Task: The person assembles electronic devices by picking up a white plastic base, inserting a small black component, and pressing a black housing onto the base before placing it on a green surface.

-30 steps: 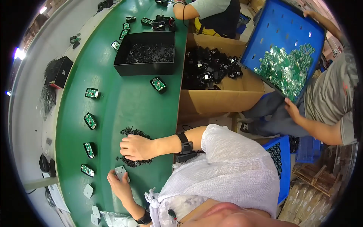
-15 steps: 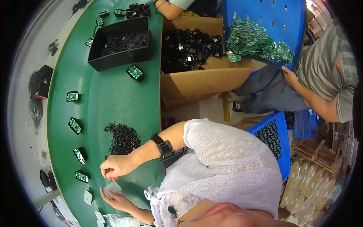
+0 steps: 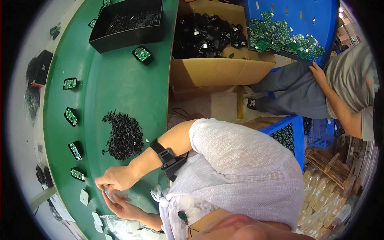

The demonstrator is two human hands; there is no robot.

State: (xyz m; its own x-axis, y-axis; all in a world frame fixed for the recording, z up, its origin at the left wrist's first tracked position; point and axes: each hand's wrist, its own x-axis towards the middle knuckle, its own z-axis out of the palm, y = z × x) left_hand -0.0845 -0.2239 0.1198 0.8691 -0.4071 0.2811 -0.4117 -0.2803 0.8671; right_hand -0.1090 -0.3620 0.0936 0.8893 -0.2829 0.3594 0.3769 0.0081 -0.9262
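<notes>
- Head view, looking down: your right hand [image 3: 116, 179] and left hand [image 3: 120, 205] met at about 7 o'clock of the green table [image 3: 120, 92], fingertips of both pinched together on a small pale part [image 3: 107, 191]. What exactly lay between them was too small to tell.
- Your left hand lay palm up beneath, fingers partly curled; your right hand closed down from above.
- The pile of small black parts [image 3: 123, 137] sat just beyond your right wrist, toward 12 o'clock. A sweep of that forearm, with its black wrist strap [image 3: 167, 157], could have scattered the pile.
- Black housings with green boards [image 3: 77, 174] ran in an arc along the table's far rim, from 9 to 11 o'clock; white pads [image 3: 84, 197] lay near your hands. The pinched part, if it slipped, could have dropped among them or off the near edge.
- A black tray [image 3: 128, 24] and a cardboard box [image 3: 216, 60] stood at 12 o'clock, well apart from your hands.
- Another person's hand [image 3: 318, 74] rested by the blue bin [image 3: 292, 28] at 2 o'clock, well apart from your reach.
</notes>
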